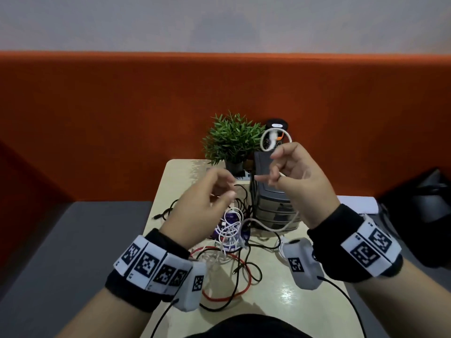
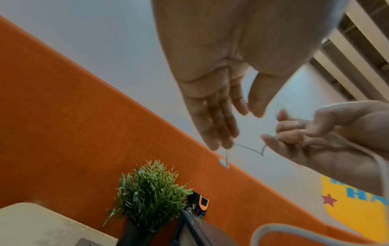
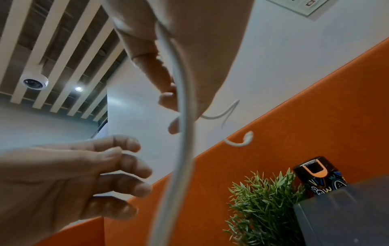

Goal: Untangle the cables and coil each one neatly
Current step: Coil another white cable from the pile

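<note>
Nearest, red (image 1: 240, 287) and black cables (image 1: 253, 269) sprawl loose on the bench (image 1: 288, 298) — none coiled. Beyond them a white tangle (image 1: 229, 234) sits knotted, so I judge most of the task is left. Above it the left hand (image 1: 205, 203) hovers, fingers loosely curled; whether it pinches a thin strand I cannot tell. The right hand (image 1: 300, 181) grips a white cable (image 1: 275, 226), one small loop (image 1: 267, 140) formed at its fingertips — coiling barely begun. Behind stand drawers (image 1: 271, 198) and a plant (image 1: 231, 137).
</note>
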`<state>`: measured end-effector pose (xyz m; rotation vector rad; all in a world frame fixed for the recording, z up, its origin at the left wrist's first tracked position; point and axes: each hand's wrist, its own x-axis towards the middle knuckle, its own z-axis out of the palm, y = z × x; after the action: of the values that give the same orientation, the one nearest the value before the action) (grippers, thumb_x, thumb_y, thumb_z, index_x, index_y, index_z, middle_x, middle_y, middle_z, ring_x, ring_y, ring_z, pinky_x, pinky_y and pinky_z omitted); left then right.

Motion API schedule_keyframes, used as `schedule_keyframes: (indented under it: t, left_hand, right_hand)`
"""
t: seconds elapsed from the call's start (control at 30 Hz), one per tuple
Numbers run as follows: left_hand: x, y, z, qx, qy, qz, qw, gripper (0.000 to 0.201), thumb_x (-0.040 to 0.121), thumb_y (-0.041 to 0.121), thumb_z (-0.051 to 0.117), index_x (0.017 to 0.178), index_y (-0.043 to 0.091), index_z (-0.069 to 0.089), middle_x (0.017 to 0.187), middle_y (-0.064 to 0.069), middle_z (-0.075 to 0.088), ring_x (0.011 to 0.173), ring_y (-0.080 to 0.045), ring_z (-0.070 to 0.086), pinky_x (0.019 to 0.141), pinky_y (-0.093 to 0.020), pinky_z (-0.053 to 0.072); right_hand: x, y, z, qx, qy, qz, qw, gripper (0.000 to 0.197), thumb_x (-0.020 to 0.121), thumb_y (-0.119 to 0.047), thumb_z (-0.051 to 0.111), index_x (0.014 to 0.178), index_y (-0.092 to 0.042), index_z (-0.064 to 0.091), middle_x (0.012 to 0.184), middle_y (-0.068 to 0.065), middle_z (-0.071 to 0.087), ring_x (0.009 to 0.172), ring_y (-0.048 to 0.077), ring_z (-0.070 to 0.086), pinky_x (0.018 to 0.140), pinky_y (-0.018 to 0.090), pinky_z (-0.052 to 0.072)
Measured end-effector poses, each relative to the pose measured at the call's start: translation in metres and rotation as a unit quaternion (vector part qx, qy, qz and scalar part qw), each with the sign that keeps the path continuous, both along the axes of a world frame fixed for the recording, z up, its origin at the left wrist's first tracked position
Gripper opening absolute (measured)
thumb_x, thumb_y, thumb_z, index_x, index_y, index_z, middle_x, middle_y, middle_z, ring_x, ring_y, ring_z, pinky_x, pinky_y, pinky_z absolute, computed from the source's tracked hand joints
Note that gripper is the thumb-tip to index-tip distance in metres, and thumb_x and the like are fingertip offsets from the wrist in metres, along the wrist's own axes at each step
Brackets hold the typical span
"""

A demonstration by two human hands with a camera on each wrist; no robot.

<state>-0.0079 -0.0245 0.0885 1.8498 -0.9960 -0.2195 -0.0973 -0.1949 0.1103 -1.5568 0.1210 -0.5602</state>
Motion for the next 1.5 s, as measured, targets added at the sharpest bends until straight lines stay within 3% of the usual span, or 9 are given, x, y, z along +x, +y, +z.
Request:
schedule_keyframes:
  t: [0.1, 0.3, 0.47, 0.57, 0.7, 1.0, 1.3, 1.4, 1.5]
  left_hand:
    - [0.015, -0.004, 0.006, -0.006, 0.028, 0.098, 0.995, 0.015, 0.092, 0.029, 0.056, 0.106, 0.03, 0.051, 0.098, 0.009, 0.062, 0.092, -0.011, 0.062, 0.079, -0.032, 0.052]
    - [0.02, -0.017, 0.013, -0.007, 0.105, 0.106, 0.989, 0.088, 0.079, 0.046, 0.069, 0.146, 0.04, 0.012, 0.141, 0.005, 0.038, 0.119, -0.01, 0.049, 0.092, -0.028, 0.042]
    - [0.029, -0.031, 0.009, 0.041, 0.007, 0.072, 0.997, 0.014, 0.086, 0.031, 0.065, 0.1, 0.028, 0.068, 0.131, 0.009, 0.042, 0.129, -0.008, 0.034, 0.107, -0.033, 0.029]
    - [0.032, -0.033, 0.008, 0.018, -0.011, 0.087, 0.996, 0.022, 0.096, 0.024, 0.051, 0.08, 0.018, 0.064, 0.097, 0.01, 0.063, 0.108, -0.003, 0.054, 0.108, -0.039, 0.03]
    - [0.032, -0.024, 0.016, -0.014, -0.013, 0.059, 0.998, 0.026, 0.097, 0.035, 0.045, 0.082, 0.019, 0.058, 0.046, 0.007, 0.054, 0.045, -0.012, 0.054, 0.061, -0.041, 0.05]
    - [0.009, -0.032, 0.03, -0.116, 0.094, -0.041, 0.988, 0.032, 0.102, 0.031, 0.032, 0.093, 0.006, 0.051, 0.05, 0.007, 0.035, 0.042, -0.009, 0.03, 0.044, -0.027, 0.029]
    - [0.009, -0.034, 0.041, -0.205, 0.242, -0.135, 0.939, 0.031, 0.094, 0.022, 0.04, 0.108, 0.007, 0.063, 0.067, -0.006, 0.052, 0.051, -0.015, 0.042, 0.046, -0.026, 0.036]
    - [0.008, -0.033, 0.043, -0.228, 0.281, -0.155, 0.919, 0.031, 0.093, 0.018, 0.04, 0.113, 0.006, 0.061, 0.073, -0.006, 0.061, 0.051, -0.012, 0.046, 0.047, -0.023, 0.038]
    - [0.009, -0.033, 0.047, -0.223, 0.27, -0.16, 0.923, 0.03, 0.097, 0.008, 0.039, 0.121, 0.01, 0.056, 0.099, -0.007, 0.07, 0.074, -0.015, 0.066, 0.06, -0.024, 0.052]
  right_hand:
    - [-0.004, 0.001, 0.0, 0.025, -0.028, 0.023, 0.999, 0.038, 0.063, 0.013, 0.035, 0.089, -0.01, 0.049, 0.066, 0.007, 0.045, 0.06, 0.016, 0.047, 0.084, 0.045, 0.054]
    - [-0.012, 0.005, 0.0, 0.073, -0.076, 0.107, 0.989, 0.044, 0.058, 0.022, 0.029, 0.082, -0.009, 0.049, 0.06, 0.007, 0.047, 0.053, 0.02, 0.048, 0.073, 0.045, 0.054]
    - [-0.017, 0.004, 0.004, 0.139, -0.092, 0.169, 0.971, 0.05, 0.053, 0.021, 0.023, 0.077, -0.01, 0.054, 0.057, 0.01, 0.046, 0.048, 0.023, 0.049, 0.067, 0.044, 0.054]
    - [-0.017, -0.004, 0.0, 0.092, -0.065, 0.112, 0.987, 0.048, 0.056, 0.018, 0.03, 0.076, -0.014, 0.06, 0.062, 0.011, 0.056, 0.053, 0.025, 0.053, 0.066, 0.042, 0.054]
    - [-0.012, -0.022, -0.013, -0.058, 0.063, 0.024, 0.996, 0.035, 0.072, 0.005, 0.055, 0.095, -0.019, 0.063, 0.092, 0.0, 0.069, 0.079, 0.026, 0.064, 0.08, 0.04, 0.055]
    - [-0.001, -0.008, -0.004, -0.187, 0.224, 0.06, 0.955, 0.084, 0.074, -0.057, 0.059, 0.147, -0.04, 0.02, 0.121, -0.016, 0.062, 0.104, 0.001, 0.061, 0.093, 0.022, 0.045]
    - [0.016, 0.005, -0.014, -0.149, 0.211, 0.026, 0.966, 0.055, 0.095, -0.008, 0.047, 0.144, -0.026, 0.033, 0.075, 0.01, 0.069, 0.058, 0.025, 0.068, 0.065, 0.039, 0.056]
    - [0.02, 0.012, -0.014, -0.245, 0.253, -0.01, 0.936, 0.051, 0.096, -0.012, 0.039, 0.144, -0.027, 0.033, 0.072, 0.009, 0.065, 0.049, 0.02, 0.059, 0.046, 0.024, 0.045]
    - [0.017, 0.019, -0.011, -0.432, 0.273, 0.011, 0.859, 0.031, 0.1, -0.021, 0.036, 0.128, -0.019, 0.046, 0.089, 0.012, 0.065, 0.071, 0.024, 0.054, 0.06, 0.03, 0.041]
